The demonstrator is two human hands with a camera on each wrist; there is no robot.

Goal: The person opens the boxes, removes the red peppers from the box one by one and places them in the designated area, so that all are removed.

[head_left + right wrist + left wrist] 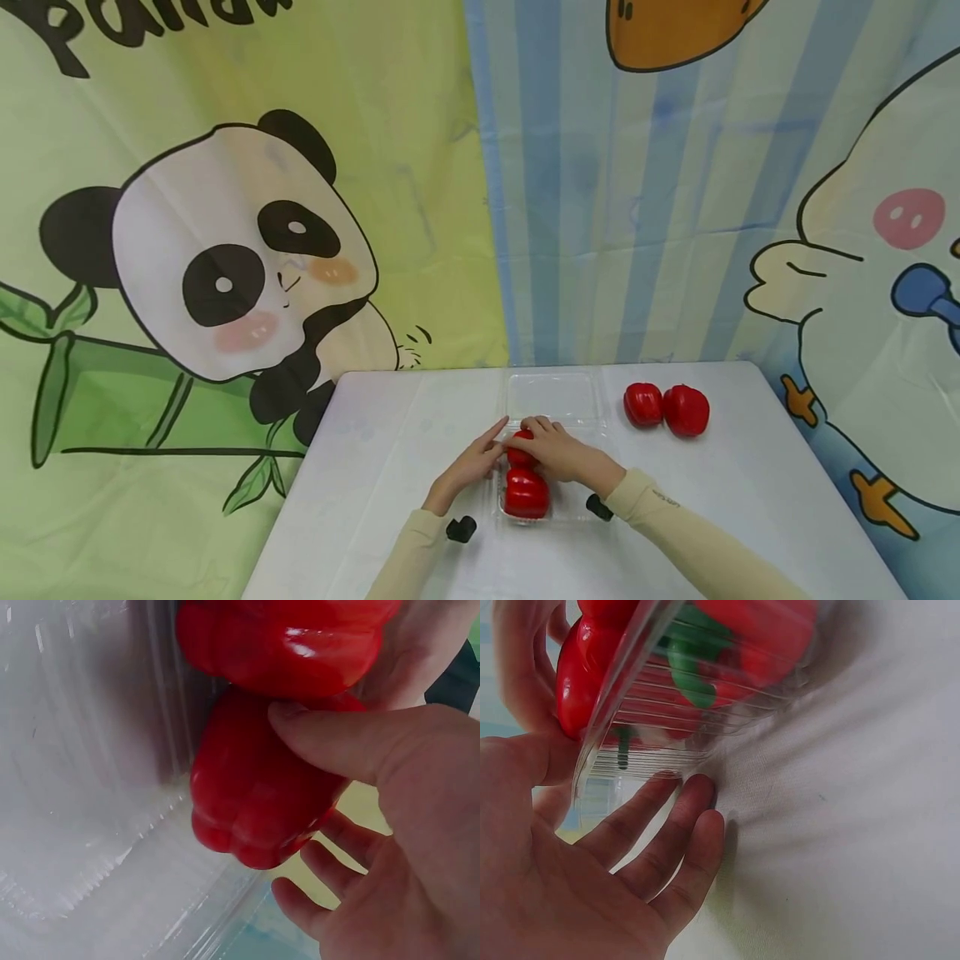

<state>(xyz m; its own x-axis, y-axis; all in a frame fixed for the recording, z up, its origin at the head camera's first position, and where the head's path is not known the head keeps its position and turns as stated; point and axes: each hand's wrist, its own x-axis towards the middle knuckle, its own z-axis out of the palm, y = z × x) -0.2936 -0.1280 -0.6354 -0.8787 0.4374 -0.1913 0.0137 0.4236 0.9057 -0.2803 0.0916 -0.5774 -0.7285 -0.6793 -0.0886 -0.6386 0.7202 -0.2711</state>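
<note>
A clear plastic container (517, 522) stands on the table with two red bell peppers in it. The nearer bell pepper (527, 494) lies against the farther bell pepper (259, 784). My right hand (558, 454) holds the farther one, with the thumb (322, 735) on its near surface and the other fingers around its far side. My left hand (592, 877) is at the container's left side, thumb near the rim and fairly straight fingers along the outside wall. Green stems (694, 664) show through the ribbed wall in the left wrist view.
Two more red bell peppers, one on the left (642, 405) and one on the right (686, 410), sit together at the back right of the white table (390, 467). The container's clear lid (551, 396) lies open behind it. A printed curtain (420, 208) hangs behind.
</note>
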